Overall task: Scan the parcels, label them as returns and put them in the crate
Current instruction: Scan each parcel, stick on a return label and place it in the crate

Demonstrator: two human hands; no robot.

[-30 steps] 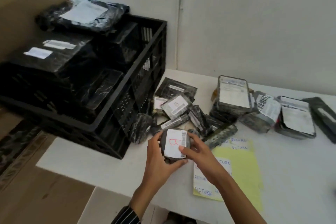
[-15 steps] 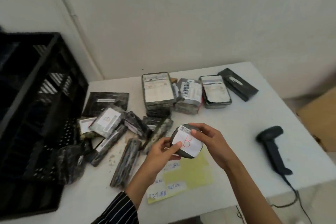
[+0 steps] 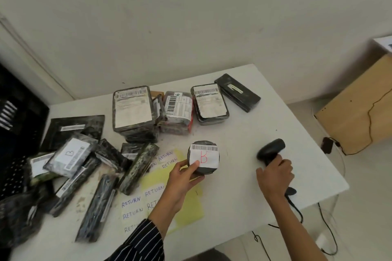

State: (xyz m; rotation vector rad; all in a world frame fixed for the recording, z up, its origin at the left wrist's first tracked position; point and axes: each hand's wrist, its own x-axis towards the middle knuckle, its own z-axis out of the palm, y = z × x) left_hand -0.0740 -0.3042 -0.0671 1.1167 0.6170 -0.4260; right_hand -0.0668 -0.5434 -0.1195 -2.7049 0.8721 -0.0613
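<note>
Fingers of left hand [image 3: 182, 178] gripped round parcel [image 3: 203, 160]; right hand [image 3: 274, 176] clenched scanner [image 3: 270, 151] handle on table [image 3: 244, 193].

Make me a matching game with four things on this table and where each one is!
Things:
1. round dark parcel with a white label and a red B
2. black handheld scanner
3. yellow paper sheet of RETURN stickers
4. long black box parcel

Places:
a. gripped by the right hand
b. flat on the white table, partly under the left forearm
c. held by the left hand
d. at the far right end of the parcel row near the wall

Pairs: 1-c, 2-a, 3-b, 4-d
</note>
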